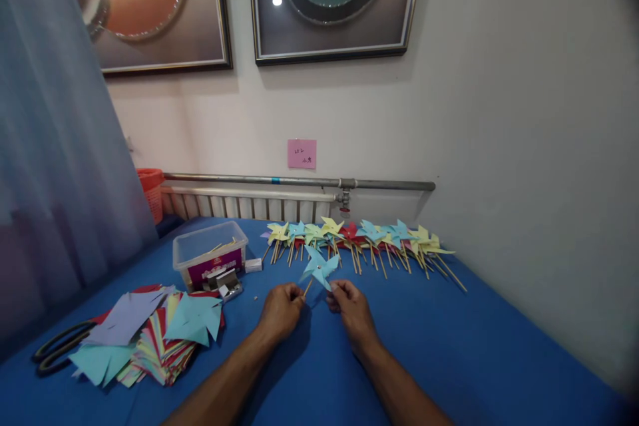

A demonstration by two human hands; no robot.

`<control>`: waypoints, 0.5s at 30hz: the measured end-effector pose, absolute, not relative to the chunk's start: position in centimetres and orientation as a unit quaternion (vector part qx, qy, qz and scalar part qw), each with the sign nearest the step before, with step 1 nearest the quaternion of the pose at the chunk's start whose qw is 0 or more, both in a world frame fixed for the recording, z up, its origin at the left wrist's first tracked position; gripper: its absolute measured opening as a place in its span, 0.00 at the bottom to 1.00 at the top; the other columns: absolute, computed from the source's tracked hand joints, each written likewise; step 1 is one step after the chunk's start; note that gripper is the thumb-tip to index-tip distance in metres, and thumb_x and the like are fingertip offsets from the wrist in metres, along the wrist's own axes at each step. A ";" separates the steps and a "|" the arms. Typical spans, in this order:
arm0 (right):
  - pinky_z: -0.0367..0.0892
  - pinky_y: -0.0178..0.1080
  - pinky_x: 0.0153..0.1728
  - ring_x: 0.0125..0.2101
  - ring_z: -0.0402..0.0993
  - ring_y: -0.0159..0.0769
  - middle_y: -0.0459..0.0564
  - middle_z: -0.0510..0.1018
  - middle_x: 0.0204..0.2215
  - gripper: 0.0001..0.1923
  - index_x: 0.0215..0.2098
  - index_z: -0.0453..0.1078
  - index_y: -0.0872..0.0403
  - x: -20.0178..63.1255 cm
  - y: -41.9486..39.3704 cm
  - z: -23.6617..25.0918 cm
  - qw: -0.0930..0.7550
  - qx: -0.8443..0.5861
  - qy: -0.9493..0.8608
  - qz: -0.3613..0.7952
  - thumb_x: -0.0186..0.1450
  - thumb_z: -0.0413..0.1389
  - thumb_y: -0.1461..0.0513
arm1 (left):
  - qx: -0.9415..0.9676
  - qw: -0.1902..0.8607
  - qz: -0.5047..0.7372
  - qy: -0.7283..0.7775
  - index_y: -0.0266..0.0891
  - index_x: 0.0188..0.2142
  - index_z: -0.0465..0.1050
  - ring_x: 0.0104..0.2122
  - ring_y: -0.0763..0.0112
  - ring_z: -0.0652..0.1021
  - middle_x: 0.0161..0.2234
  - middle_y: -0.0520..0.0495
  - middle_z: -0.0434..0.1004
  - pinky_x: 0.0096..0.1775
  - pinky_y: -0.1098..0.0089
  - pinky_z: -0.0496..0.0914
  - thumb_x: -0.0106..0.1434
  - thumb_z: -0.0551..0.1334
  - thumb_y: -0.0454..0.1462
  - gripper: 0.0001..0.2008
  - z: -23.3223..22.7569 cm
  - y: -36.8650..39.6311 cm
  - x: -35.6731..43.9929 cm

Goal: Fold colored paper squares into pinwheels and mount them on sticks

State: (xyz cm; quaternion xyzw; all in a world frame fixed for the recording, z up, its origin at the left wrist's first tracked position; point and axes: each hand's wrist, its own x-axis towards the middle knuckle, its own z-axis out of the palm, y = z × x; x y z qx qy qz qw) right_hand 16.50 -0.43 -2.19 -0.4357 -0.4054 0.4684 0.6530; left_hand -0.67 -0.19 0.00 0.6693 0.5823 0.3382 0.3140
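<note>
A light blue paper pinwheel on a thin wooden stick is held up over the middle of the blue-covered table. My left hand is closed around the stick below the pinwheel's head. The fingers of my right hand pinch the lower right blade of the same pinwheel. Beyond both hands, a row of finished-looking pinwheels in yellow, blue, green and red lies with the sticks pointing toward me.
A clear plastic box with sticks inside stands left of centre, beside small open boxes and a white box. Cut paper squares lie in a pile over black-handled scissors. A radiator runs along the wall.
</note>
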 end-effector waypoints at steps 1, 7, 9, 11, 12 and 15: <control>0.63 0.35 0.25 0.22 0.69 0.33 0.43 0.76 0.19 0.18 0.25 0.75 0.53 16.4 -0.6 -2.1 0.646 -0.436 -0.420 0.465 0.51 0.69 0.48 | 0.668 0.315 0.341 0.582 0.35 0.30 0.76 0.27 0.72 0.72 0.25 0.51 0.75 0.30 0.72 0.59 0.61 0.60 0.32 0.06 0.0 -0.2 -0.6; 0.66 0.36 0.27 0.25 0.73 0.36 0.47 0.80 0.25 0.19 0.28 0.77 0.53 15.7 -1.2 -2.2 0.596 -0.453 -0.487 0.450 0.55 0.67 0.46 | 0.655 0.344 0.363 0.566 0.35 0.29 0.75 0.25 0.73 0.70 0.23 0.52 0.73 0.28 0.73 0.58 0.60 0.60 0.33 0.06 -0.4 -0.1 -0.3; 0.66 0.37 0.27 0.25 0.74 0.37 0.48 0.81 0.26 0.19 0.31 0.77 0.53 15.8 -1.1 -2.2 0.608 -0.467 -0.462 0.446 0.54 0.66 0.46 | 0.646 0.357 0.375 0.561 0.35 0.28 0.74 0.24 0.73 0.69 0.22 0.53 0.72 0.28 0.73 0.57 0.60 0.60 0.33 0.06 -0.6 0.1 -0.4; 0.68 0.37 0.26 0.25 0.75 0.37 0.48 0.82 0.29 0.21 0.37 0.76 0.52 16.3 -0.8 -2.1 0.637 -0.488 -0.421 0.424 0.54 0.66 0.47 | 0.636 0.366 0.384 0.560 0.35 0.28 0.74 0.24 0.73 0.68 0.22 0.53 0.71 0.27 0.73 0.57 0.59 0.60 0.33 0.06 -0.8 0.3 -0.4; 0.69 0.37 0.27 0.26 0.75 0.37 0.49 0.82 0.32 0.24 0.42 0.75 0.52 16.6 -0.6 -2.0 0.650 -0.498 -0.405 0.408 0.54 0.65 0.47 | 0.632 0.371 0.385 0.561 0.35 0.28 0.74 0.24 0.73 0.68 0.22 0.53 0.71 0.27 0.73 0.57 0.59 0.60 0.33 0.05 -0.8 0.3 -0.5; 0.72 0.40 0.33 0.32 0.78 0.40 0.53 0.81 0.44 0.30 0.52 0.72 0.52 17.5 -0.1 -1.6 0.670 -0.507 -0.409 0.356 0.56 0.62 0.47 | 0.622 0.386 0.385 0.562 0.36 0.27 0.74 0.23 0.73 0.68 0.21 0.53 0.70 0.27 0.72 0.57 0.58 0.60 0.32 0.05 -1.0 0.4 -0.5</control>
